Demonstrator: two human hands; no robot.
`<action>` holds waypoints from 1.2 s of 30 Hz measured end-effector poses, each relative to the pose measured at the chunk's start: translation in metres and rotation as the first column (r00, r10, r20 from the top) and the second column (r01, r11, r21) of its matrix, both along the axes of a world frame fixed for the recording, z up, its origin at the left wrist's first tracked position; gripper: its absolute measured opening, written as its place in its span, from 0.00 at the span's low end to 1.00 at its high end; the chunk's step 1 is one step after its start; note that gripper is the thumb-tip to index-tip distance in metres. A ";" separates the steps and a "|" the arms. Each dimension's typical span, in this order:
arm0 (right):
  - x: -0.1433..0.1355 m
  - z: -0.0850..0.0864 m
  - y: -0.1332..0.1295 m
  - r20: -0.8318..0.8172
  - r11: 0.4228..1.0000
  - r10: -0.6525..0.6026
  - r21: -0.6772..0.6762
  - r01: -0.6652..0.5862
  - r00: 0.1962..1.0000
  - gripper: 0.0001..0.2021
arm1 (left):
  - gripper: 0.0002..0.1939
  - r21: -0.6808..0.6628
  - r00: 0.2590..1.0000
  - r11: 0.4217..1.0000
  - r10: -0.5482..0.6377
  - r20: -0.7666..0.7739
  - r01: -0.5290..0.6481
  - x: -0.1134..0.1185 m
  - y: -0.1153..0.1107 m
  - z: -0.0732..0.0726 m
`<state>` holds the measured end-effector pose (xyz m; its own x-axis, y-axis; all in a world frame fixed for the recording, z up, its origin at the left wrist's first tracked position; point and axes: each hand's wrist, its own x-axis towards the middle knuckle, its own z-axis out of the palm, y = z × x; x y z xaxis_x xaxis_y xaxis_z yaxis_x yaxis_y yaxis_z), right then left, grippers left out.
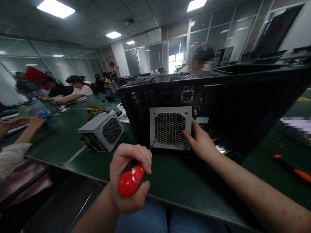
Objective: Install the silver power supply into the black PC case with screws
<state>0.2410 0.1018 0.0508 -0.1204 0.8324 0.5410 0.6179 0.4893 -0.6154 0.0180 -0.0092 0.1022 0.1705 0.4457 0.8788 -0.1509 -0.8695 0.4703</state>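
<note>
My left hand (131,178) is closed around the red handle of a screwdriver (131,181). The screwdriver's thin shaft points away from me, its tip at the lower left corner of a grey power supply (170,127) with a honeycomb grille. That power supply stands upright at the open side of a black computer case (136,97). My right hand (200,139) grips its right edge, thumb on the grille face and the other fingers hidden behind. Part of a circuit board (167,96) shows above it inside the case.
A second power supply (103,131) with bundled cables lies left of the case on the green table (175,191). An orange and black screwdriver (291,168) and small screws lie at the right. A neighbour's hands (36,123) are at the left; other people sit farther back.
</note>
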 end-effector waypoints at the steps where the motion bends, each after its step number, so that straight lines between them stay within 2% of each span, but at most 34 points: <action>1: 0.000 0.000 0.000 -0.001 1.000 0.000 -0.001 0.000 1.000 0.29 | 0.19 -0.024 0.999 1.000 -0.013 -0.034 0.012 -0.001 0.000 0.001; 4: 0.000 0.000 0.000 -0.001 1.000 -0.004 -0.003 0.004 1.000 0.28 | 0.17 -0.075 0.995 0.997 -0.042 -0.092 0.035 -0.002 0.004 0.003; 7: -0.001 0.001 -0.001 0.004 1.000 -0.010 -0.007 0.010 1.000 0.29 | 0.14 -0.019 0.996 0.999 -0.024 0.089 0.026 0.004 0.011 -0.001; 9: 0.000 0.002 -0.001 0.011 1.000 -0.010 -0.009 0.010 1.000 0.29 | 0.17 0.035 0.971 0.998 0.052 0.234 -0.061 0.007 0.015 -0.005; 11: 0.000 0.002 -0.001 0.017 1.000 -0.008 -0.010 0.008 1.000 0.29 | 0.23 0.086 0.938 0.973 0.179 0.296 -0.213 0.005 0.015 -0.010; 13: 0.000 0.003 -0.002 0.019 1.000 -0.002 -0.008 0.002 1.000 0.30 | 0.26 0.138 0.888 0.907 0.345 0.303 -0.399 0.001 0.011 -0.015; 15: 0.000 0.003 -0.002 0.020 1.000 0.005 -0.006 -0.005 1.000 0.30 | 0.24 0.144 0.815 0.816 0.510 0.277 -0.560 -0.005 0.005 -0.020; 17: 0.001 0.003 -0.003 0.022 1.000 0.011 -0.008 -0.010 1.000 0.31 | 0.21 0.132 0.742 0.736 0.625 0.242 -0.664 -0.006 -0.001 -0.026; 19: 0.001 0.003 -0.003 0.023 1.000 0.009 -0.012 -0.009 1.000 0.31 | 0.18 0.119 0.706 0.701 0.666 0.241 -0.703 -0.003 -0.004 -0.032; 21: 0.001 0.003 -0.003 0.023 1.000 0.006 -0.015 -0.006 1.000 0.30 | 0.13 0.102 0.731 0.736 0.628 0.268 -0.669 0.005 -0.004 -0.035; 24: 0.001 0.004 -0.003 0.024 1.000 -0.001 -0.017 0.001 1.000 0.30 | 0.08 0.106 0.816 0.847 0.459 0.350 -0.521 0.017 -0.003 -0.035; 26: 0.000 0.004 -0.003 0.026 1.000 -0.006 -0.019 0.006 1.000 0.30 | 0.07 0.160 0.866 0.890 0.351 0.355 -0.426 0.021 -0.002 -0.035; 28: 0.000 0.005 -0.003 0.027 1.000 -0.010 -0.021 0.011 1.000 0.30 | 0.06 0.203 0.920 0.917 0.287 0.267 -0.345 0.021 -0.001 -0.035; 31: 0.000 0.005 -0.003 0.027 1.000 -0.006 -0.015 0.006 1.000 0.30 | 0.06 0.265 0.972 0.936 0.230 0.037 -0.232 0.017 -0.001 -0.034; 34: 0.000 0.005 -0.003 0.027 1.000 0.007 -0.005 -0.007 1.000 0.30 | 0.08 0.315 0.967 0.940 0.194 -0.166 -0.134 0.015 -0.002 -0.025; 36: 0.000 0.005 -0.004 0.026 1.000 0.009 -0.005 -0.009 1.000 0.30 | 0.08 0.294 0.963 0.950 0.169 -0.212 -0.102 0.014 -0.003 -0.016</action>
<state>0.2407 0.0983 0.0558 -0.1417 0.8339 0.5334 0.6292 0.4918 -0.6018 0.0325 -0.0121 0.0857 0.3393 0.2231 0.9138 0.0615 -0.9746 0.2151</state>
